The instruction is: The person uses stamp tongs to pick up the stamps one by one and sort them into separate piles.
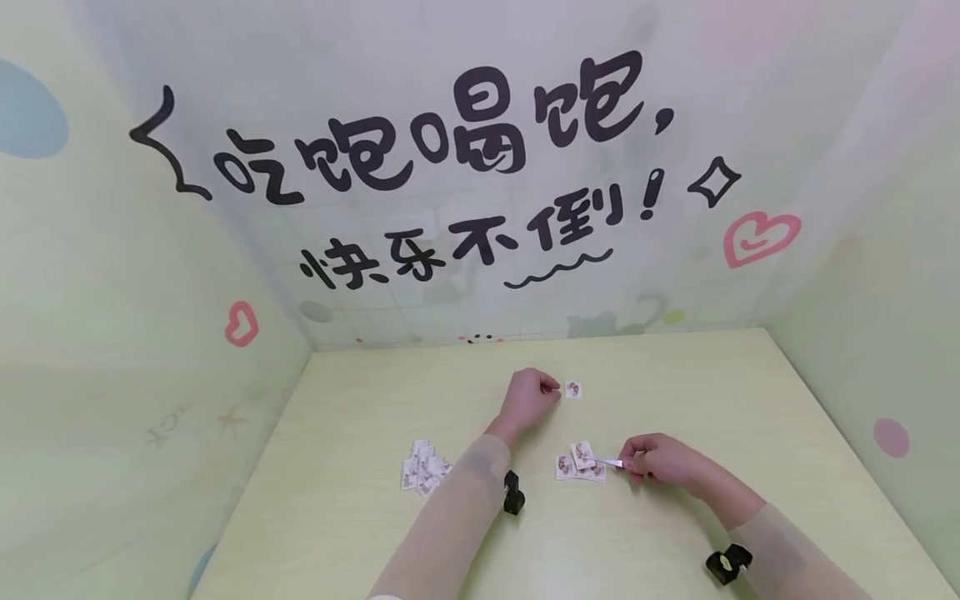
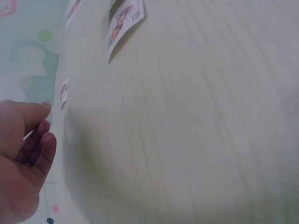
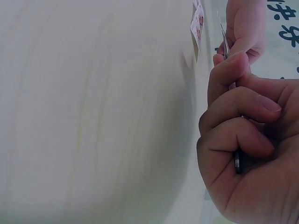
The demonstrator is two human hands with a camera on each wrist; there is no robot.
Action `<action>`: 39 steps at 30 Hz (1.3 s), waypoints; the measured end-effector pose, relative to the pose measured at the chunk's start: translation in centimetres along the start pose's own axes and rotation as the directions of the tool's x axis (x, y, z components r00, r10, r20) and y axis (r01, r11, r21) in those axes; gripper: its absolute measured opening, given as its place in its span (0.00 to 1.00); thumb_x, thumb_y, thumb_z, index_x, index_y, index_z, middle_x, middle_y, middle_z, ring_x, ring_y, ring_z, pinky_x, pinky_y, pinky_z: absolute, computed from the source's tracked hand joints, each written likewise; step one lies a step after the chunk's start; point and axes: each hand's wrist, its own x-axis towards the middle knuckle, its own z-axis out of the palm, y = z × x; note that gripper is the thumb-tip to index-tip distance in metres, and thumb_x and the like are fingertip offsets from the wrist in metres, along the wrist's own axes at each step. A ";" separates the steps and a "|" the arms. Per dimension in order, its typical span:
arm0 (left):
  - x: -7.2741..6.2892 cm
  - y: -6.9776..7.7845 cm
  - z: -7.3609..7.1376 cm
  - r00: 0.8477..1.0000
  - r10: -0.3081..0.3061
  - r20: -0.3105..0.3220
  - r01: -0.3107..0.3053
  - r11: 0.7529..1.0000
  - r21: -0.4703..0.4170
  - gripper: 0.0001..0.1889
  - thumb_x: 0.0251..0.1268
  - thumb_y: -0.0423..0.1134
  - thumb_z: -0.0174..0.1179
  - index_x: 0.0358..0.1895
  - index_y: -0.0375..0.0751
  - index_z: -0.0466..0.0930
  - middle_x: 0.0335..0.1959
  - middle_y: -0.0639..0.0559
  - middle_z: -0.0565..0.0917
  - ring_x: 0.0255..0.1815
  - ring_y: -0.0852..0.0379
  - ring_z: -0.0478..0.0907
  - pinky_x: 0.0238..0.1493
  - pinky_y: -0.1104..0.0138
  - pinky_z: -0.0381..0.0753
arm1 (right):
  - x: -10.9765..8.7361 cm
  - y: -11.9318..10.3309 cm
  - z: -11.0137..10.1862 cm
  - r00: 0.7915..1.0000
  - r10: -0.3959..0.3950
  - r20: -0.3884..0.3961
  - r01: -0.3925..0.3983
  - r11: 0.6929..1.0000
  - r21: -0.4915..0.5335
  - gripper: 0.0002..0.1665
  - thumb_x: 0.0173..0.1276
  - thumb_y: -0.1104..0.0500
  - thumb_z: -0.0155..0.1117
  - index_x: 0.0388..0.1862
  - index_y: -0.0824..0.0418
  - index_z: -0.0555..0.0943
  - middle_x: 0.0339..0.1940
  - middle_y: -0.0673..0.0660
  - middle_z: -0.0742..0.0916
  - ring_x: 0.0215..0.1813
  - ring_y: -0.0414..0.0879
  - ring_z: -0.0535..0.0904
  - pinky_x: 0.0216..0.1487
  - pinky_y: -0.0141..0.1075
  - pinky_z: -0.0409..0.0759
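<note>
My right hand (image 1: 660, 460) grips a pair of metal tweezers (image 1: 609, 462), its fingers curled round them; a dark end shows inside the palm in the right wrist view. The tweezers' tip reaches the edge of a small printed stamp (image 1: 582, 454), which overlaps others in a little group, among them a stamp (image 1: 564, 467) at its left. Farther back, my left hand (image 1: 529, 395) is beside a single stamp (image 1: 573, 389), fingertips close to its left edge. In the left wrist view the fingers (image 2: 46, 151) are loosely bent with nothing between them and the thumb.
A pile of pale stamps (image 1: 423, 465) lies left of my left forearm, which partly covers it. The light wooden table (image 1: 675, 383) is bounded by printed walls at the back and both sides. Black wrist mounts (image 1: 513, 493) sit on both forearms.
</note>
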 end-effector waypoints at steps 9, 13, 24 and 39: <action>0.8 0.0 0.3 1.000 -0.028 0.014 0.027 0.999 0.034 0.06 0.69 0.34 0.72 0.46 0.40 0.92 0.40 0.53 0.89 0.40 0.60 0.82 0.49 0.65 0.85 | -1.5 1.2 0.4 0.998 -0.018 0.057 0.016 0.999 0.034 0.06 0.76 0.65 0.62 0.43 0.69 0.82 0.26 0.53 0.84 0.28 0.44 0.70 0.31 0.31 0.68; 0.7 0.2 0.6 1.000 -0.028 0.013 0.028 0.999 0.018 0.07 0.69 0.33 0.72 0.47 0.39 0.92 0.40 0.52 0.89 0.40 0.59 0.82 0.49 0.64 0.85 | -1.8 1.4 0.8 0.996 -0.025 0.082 0.021 0.999 0.050 0.05 0.76 0.65 0.62 0.42 0.68 0.83 0.25 0.53 0.85 0.26 0.42 0.68 0.29 0.30 0.67; 0.4 0.4 1.7 0.997 -0.076 -0.007 0.076 0.997 0.029 0.07 0.69 0.31 0.72 0.47 0.40 0.91 0.38 0.54 0.87 0.40 0.60 0.82 0.49 0.65 0.85 | -1.8 1.6 1.6 0.997 -0.041 0.064 0.041 0.999 0.003 0.06 0.77 0.64 0.62 0.40 0.66 0.84 0.25 0.53 0.85 0.26 0.42 0.69 0.28 0.30 0.67; 0.6 0.8 2.5 0.997 -0.068 -0.047 0.069 0.997 0.030 0.05 0.69 0.31 0.72 0.45 0.40 0.92 0.37 0.53 0.89 0.39 0.58 0.83 0.47 0.64 0.85 | -2.5 2.0 0.0 0.997 0.015 0.073 -0.014 1.000 -0.004 0.08 0.78 0.61 0.64 0.42 0.65 0.86 0.28 0.54 0.87 0.29 0.44 0.72 0.32 0.32 0.70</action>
